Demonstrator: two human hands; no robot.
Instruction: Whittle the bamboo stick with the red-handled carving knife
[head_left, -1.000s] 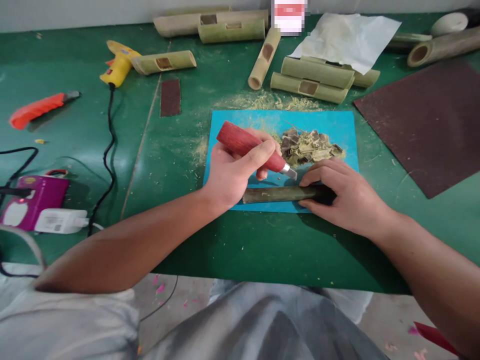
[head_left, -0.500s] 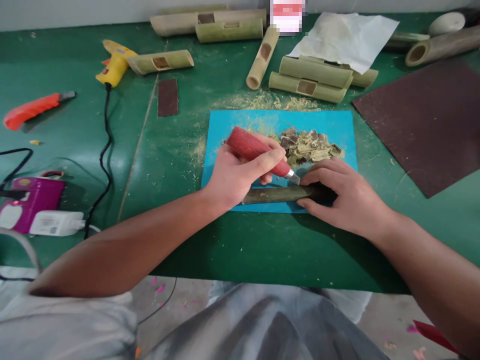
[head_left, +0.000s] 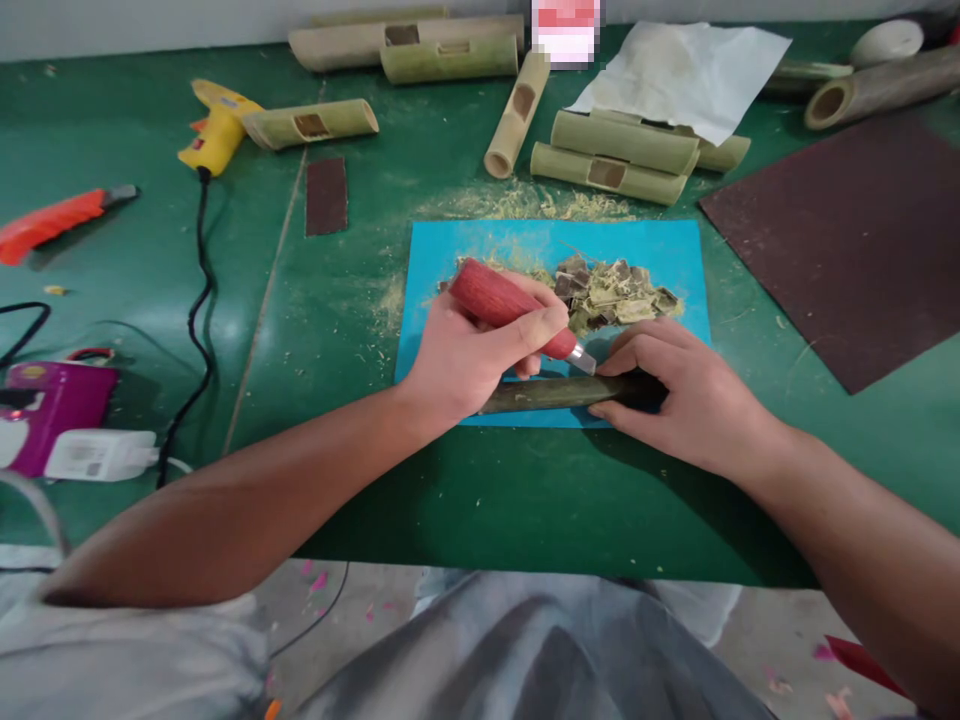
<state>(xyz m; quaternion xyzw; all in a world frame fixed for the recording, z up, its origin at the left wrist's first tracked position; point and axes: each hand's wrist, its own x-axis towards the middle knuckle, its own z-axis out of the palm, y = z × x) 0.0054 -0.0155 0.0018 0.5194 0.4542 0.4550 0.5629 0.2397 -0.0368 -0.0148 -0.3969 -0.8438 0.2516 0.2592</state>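
My left hand (head_left: 465, 355) is closed round the red wooden handle of a carving knife (head_left: 510, 308), its metal tip pointing down onto a dark green bamboo tube (head_left: 540, 393). The tube lies crosswise on the near edge of a blue mat (head_left: 679, 250). My right hand (head_left: 686, 395) presses on the tube's right end, fingers curled over it, and hides that end. Just behind the knife, on the mat, is a heap of cut bamboo chips (head_left: 611, 290).
Several pale bamboo tubes with cut windows (head_left: 615, 158) lie at the back of the green table (head_left: 150, 270). A yellow glue gun (head_left: 214, 135), an orange utility knife (head_left: 52, 220), a purple box (head_left: 45, 410), sandpaper sheets (head_left: 840, 230) and white paper (head_left: 682, 70) surround the mat.
The knife has tilted down and its tip has come onto the tube beside my right fingers. The camera view has drifted slightly, so the table items shifted left.
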